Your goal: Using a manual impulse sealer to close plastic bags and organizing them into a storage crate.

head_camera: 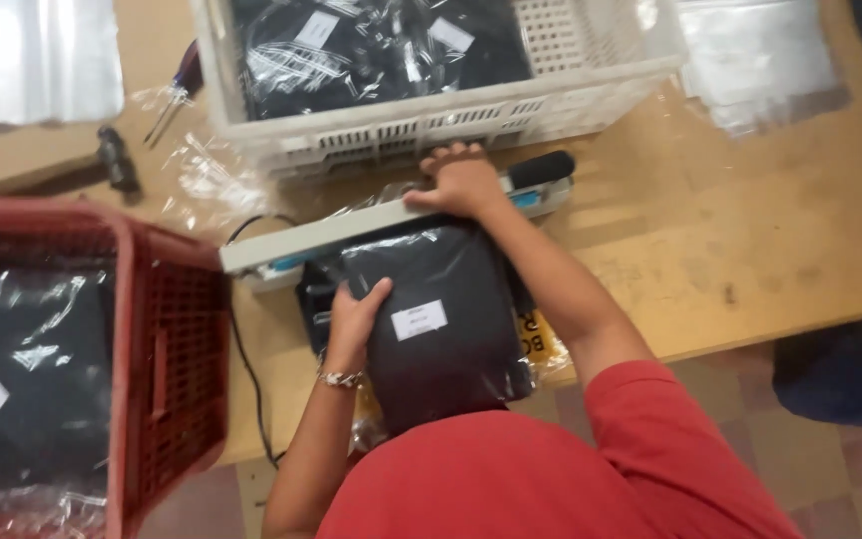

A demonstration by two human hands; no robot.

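Red shirt point(551, 479) fills the near edge, both forearms reaching away from it over the wooden table point(750, 250). Between them lies a dark bag point(441, 319), a garment wrapped in clear plastic, with a small white rectangular label point(419, 319) on its top face. The left hand point(356, 319) lies on the bag's left edge, fingers curled over it and thumb on top; a bracelet point(339, 378) circles the wrist. The right hand point(463, 180) presses palm-down, fingers bent, on the long pale bar of a sealer point(351, 230), which crosses the bag's far end. A yellow sign point(534, 334) with black lettering peeks out at the bag's right. Beyond the sealer stands a white crate point(451, 120) of similar dark bags with white labels. At near left, a red crate point(167, 339) holds another, its white label at the left.
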